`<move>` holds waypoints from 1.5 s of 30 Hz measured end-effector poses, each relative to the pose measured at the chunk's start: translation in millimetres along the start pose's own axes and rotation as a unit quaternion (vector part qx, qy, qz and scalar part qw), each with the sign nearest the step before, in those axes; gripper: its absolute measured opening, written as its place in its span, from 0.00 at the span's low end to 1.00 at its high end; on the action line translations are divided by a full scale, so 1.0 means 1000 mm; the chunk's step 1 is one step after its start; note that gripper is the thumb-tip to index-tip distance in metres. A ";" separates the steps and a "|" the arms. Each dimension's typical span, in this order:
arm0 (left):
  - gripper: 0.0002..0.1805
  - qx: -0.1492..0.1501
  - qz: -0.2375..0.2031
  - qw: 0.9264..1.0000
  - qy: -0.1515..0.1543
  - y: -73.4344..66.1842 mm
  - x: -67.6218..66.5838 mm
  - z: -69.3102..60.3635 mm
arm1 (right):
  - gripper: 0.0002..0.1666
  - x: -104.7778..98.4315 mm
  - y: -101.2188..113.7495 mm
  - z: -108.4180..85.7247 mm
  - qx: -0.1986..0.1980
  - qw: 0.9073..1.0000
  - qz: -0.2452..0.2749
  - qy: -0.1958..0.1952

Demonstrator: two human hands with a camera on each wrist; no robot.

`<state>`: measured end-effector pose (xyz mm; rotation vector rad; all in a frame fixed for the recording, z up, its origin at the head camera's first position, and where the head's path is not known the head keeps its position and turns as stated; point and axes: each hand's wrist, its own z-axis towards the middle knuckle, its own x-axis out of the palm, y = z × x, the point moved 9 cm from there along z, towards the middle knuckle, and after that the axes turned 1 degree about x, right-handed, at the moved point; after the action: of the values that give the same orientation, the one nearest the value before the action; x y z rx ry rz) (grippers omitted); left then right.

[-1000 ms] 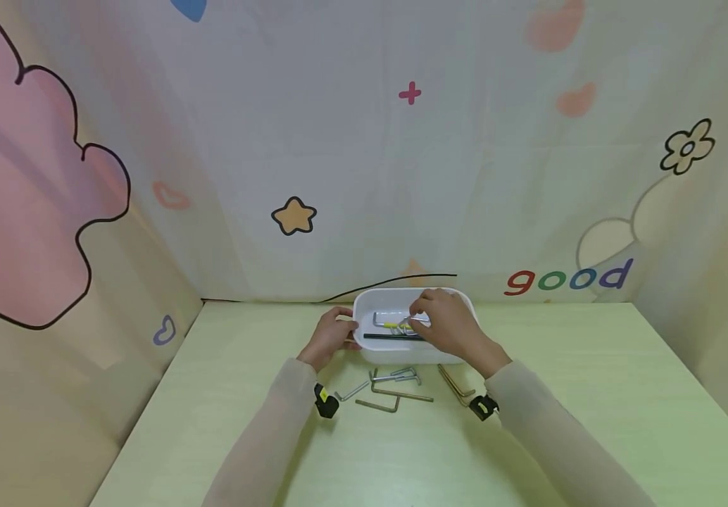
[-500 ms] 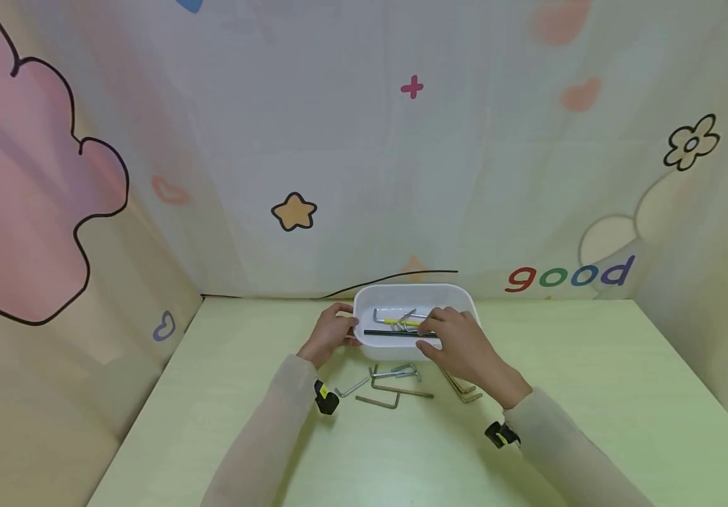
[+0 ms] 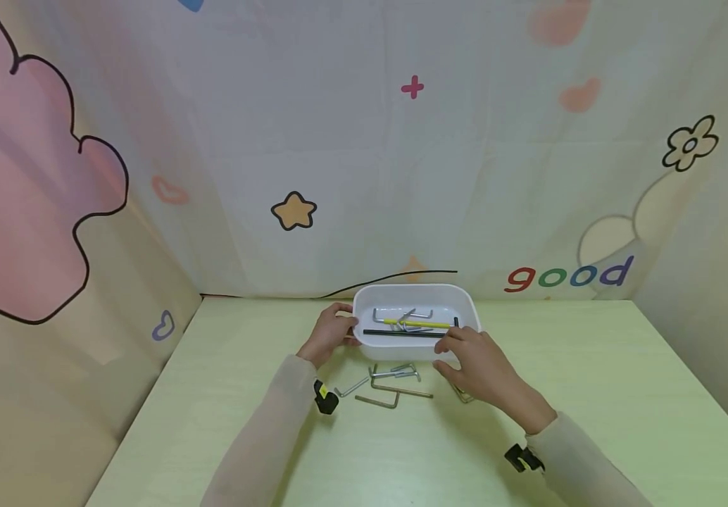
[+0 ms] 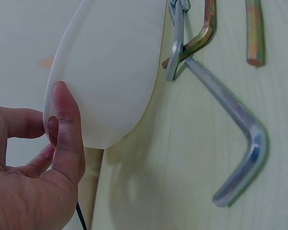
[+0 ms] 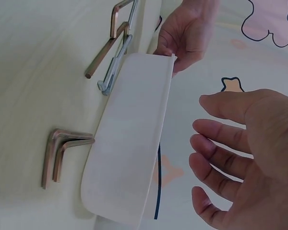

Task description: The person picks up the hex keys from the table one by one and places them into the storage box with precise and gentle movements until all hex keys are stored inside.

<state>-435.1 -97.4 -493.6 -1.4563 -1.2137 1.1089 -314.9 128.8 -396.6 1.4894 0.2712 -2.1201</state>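
My left hand (image 3: 328,336) pinches the left end of a white plastic box (image 3: 396,352), thumb outside the wall and fingers at the rim in the left wrist view. My right hand (image 3: 479,362) hovers by the box's front right corner, fingers parted and loosely bent, holding nothing. Inside the box lie a black hex key (image 3: 396,333), a yellow-sleeved hex key (image 3: 434,324) and several silver hex keys (image 3: 419,315). In front of the box, silver hex keys (image 4: 252,139) and bronze hex keys (image 3: 411,392) lie on the table. Two more bronze hex keys (image 5: 55,148) are partly hidden beneath my right hand in the head view.
The box stands near the back edge of the pale green table (image 3: 351,458). A printed curtain (image 3: 364,176) hangs right behind it and along both sides.
My right hand has let go of a silver hex key inside the box, drawn back toward me and to the right, and its fingers have loosened. The left hand stays on the box.
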 end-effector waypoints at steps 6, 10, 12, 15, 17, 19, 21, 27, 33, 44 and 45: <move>0.21 -0.004 0.002 1.000 0.000 0.002 0.000 0.001 | 0.14 0.009 -0.010 -0.012 0.026 0.999 0.001 0.030; 0.20 -0.008 0.002 1.000 -0.003 0.005 -0.001 0.001 | 0.15 0.014 -0.017 -0.018 0.043 0.999 0.007 0.031; 0.19 -0.007 0.003 1.000 -0.006 0.006 -0.001 0.000 | 0.15 0.017 -0.020 -0.019 0.052 0.998 0.012 0.028; 0.19 -0.007 0.003 1.000 -0.007 0.008 -0.001 0.000 | 0.14 0.022 -0.024 -0.022 0.065 0.997 0.012 0.028; 0.20 -0.006 0.003 1.000 -0.004 0.010 -0.001 0.000 | 0.14 0.025 -0.026 -0.025 0.074 0.997 0.010 0.031; 0.20 -0.006 0.003 1.000 -0.001 0.012 0.000 0.000 | 0.14 0.029 -0.029 -0.027 0.081 0.996 0.009 0.035; 0.20 -0.004 0.001 1.000 0.000 0.013 0.000 0.000 | 0.15 0.032 -0.031 -0.028 0.086 0.995 0.009 0.040; 0.19 -0.007 -0.003 1.000 -0.007 0.014 -0.002 0.002 | 0.17 0.042 -0.037 -0.030 0.098 0.993 0.014 0.063; 0.20 -0.008 0.000 1.000 -0.006 0.012 -0.002 0.002 | 0.14 0.053 -0.041 -0.029 0.116 0.989 0.017 0.089; 0.22 -0.005 0.000 1.000 0.001 0.003 -0.001 0.002 | 0.13 0.066 -0.050 -0.029 0.146 0.983 0.017 0.112; 0.22 -0.005 -0.001 1.000 0.001 0.002 -0.001 0.002 | 0.13 0.067 -0.051 -0.028 0.149 0.982 0.018 0.112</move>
<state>-436.9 -98.2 -496.3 -1.4635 -1.2212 1.1023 -335.4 163.5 -475.7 1.8935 0.0052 -2.0318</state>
